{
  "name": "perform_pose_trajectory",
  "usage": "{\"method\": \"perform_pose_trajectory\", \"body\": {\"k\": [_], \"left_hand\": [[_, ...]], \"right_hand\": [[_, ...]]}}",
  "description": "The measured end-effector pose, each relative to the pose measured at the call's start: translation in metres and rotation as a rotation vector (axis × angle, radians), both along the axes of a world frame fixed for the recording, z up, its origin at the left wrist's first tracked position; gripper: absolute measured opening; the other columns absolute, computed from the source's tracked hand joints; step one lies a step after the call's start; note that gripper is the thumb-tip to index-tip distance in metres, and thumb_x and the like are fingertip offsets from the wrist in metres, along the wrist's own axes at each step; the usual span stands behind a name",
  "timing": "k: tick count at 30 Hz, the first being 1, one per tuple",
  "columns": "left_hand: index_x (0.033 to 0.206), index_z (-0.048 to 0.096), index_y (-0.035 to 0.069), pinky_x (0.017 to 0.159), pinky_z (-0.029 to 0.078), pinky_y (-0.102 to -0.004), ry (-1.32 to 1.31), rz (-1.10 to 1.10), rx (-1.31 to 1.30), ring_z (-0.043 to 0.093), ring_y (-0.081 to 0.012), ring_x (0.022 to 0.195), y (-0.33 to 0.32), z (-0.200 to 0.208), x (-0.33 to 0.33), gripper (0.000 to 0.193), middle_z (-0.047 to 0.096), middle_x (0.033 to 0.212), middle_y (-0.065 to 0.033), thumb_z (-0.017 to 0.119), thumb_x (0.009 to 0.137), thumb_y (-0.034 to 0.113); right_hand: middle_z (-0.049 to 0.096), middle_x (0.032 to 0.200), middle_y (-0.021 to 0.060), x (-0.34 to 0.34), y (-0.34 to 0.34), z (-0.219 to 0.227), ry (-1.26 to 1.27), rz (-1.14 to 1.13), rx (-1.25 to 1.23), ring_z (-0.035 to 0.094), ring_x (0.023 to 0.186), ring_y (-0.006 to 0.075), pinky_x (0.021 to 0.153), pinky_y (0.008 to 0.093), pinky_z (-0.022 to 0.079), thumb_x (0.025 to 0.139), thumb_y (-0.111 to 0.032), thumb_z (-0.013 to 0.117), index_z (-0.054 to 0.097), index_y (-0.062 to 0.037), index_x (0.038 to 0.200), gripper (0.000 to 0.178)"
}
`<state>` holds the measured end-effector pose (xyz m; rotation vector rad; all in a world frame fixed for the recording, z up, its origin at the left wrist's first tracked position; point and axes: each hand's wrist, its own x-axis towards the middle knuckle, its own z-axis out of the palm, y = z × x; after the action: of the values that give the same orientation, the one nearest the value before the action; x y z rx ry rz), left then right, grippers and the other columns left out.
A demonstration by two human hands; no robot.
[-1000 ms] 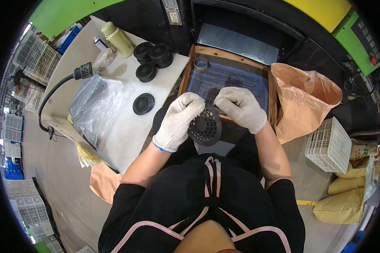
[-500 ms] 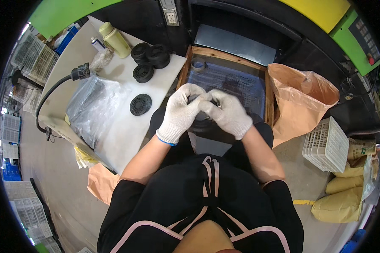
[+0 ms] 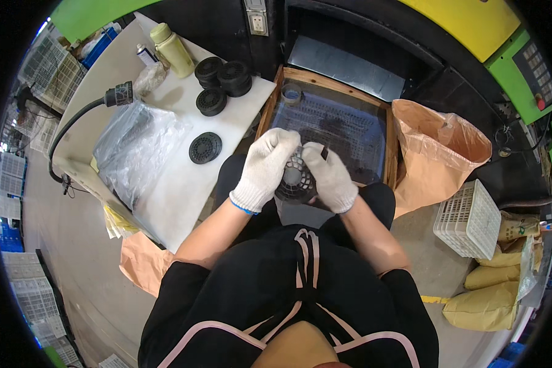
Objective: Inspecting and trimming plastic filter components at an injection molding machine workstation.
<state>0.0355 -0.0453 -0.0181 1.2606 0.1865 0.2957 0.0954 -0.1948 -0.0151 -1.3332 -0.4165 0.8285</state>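
Between my gloved hands, above my lap, is a black round plastic grille (image 3: 294,184) with a slotted face and a solid round centre. My left hand (image 3: 260,167), in a white knitted glove, is closed on its left edge, fingertips curled at the top. From the other side my right hand (image 3: 330,178), gloved the same way, grips the right edge. A small dark piece (image 3: 324,153) shows at the right fingers; what it is I cannot make out. On the white tabletop to the left lie a single black grille disc (image 3: 205,148) and several stacked ones (image 3: 235,77).
A clear plastic bag (image 3: 138,144), a yellow-green bottle (image 3: 173,52) and a bendable black lamp (image 3: 118,95) occupy the table (image 3: 178,202). Ahead is a wood-framed bin (image 3: 337,78). An open peach-coloured bag (image 3: 432,175) and white crates (image 3: 469,221) stand to the right.
The grille between my hands has come up into view, its slotted face now showing. My right hand has shifted slightly down, and the hands are a little farther apart.
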Motion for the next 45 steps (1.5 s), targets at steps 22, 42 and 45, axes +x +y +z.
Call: {"method": "perform_pose_trajectory", "body": {"k": [22, 42, 45], "left_hand": [[0.111, 0.062, 0.001, 0.077, 0.049, -0.0245, 0.042, 0.091, -0.127, 0.059, -0.0082, 0.084, 0.003, -0.021, -0.011, 0.017, 0.064, 0.094, -0.0012, 0.060, 0.098, 0.012], [0.102, 0.063, 0.004, 0.077, 0.052, -0.0276, 0.132, 0.111, -0.233, 0.061, -0.0109, 0.086, 0.001, -0.004, 0.000, 0.022, 0.066, 0.098, -0.0040, 0.056, 0.103, 0.025], [0.106, 0.062, 0.004, 0.075, 0.049, -0.0262, 0.034, 0.305, -0.423, 0.059, -0.0086, 0.079, 0.001, -0.008, 0.000, 0.021, 0.064, 0.091, 0.0009, 0.059, 0.100, 0.023]], "right_hand": [[0.065, 0.076, 0.0096, 0.026, 0.002, 0.009, -0.540, -0.052, -0.287, 0.063, 0.066, 0.0180, 0.066, 0.0328, 0.052, 0.096, -0.035, 0.059, 0.067, 0.0004, 0.098, 0.036], [0.064, 0.081, 0.0041, -0.001, 0.018, -0.024, 0.336, -0.050, 0.311, 0.063, 0.064, 0.0118, 0.052, 0.0268, 0.055, 0.103, -0.038, 0.050, 0.058, -0.0059, 0.109, 0.034], [0.062, 0.080, 0.0030, 0.010, 0.024, -0.003, -0.081, -0.220, -0.032, 0.062, 0.071, 0.0116, 0.061, 0.0267, 0.053, 0.103, -0.034, 0.051, 0.062, -0.0031, 0.103, 0.033]]}}
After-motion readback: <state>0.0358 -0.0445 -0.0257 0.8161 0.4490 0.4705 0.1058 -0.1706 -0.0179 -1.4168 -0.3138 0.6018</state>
